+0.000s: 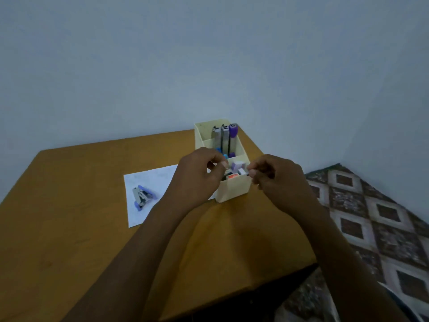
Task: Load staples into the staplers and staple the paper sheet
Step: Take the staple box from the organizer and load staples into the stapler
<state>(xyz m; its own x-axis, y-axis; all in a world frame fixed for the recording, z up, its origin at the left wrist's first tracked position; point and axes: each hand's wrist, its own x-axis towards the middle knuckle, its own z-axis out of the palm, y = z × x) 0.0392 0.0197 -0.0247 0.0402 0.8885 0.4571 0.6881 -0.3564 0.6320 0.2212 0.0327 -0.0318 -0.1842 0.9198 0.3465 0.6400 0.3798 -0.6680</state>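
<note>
While our left hand and right hand curl fingers over the desk organizer, what they hold is unclear. A blue stapler lies on paper.

We saw a cream organizer and an ochre table. The paper sheet was white, the stapler blue-and-silver. The floor had a brown-and-pale diamond pattern.

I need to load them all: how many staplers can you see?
4 staplers: one lies on the paper sheet; three stand upright in the organizer's back compartment. Others may be hidden.
</note>
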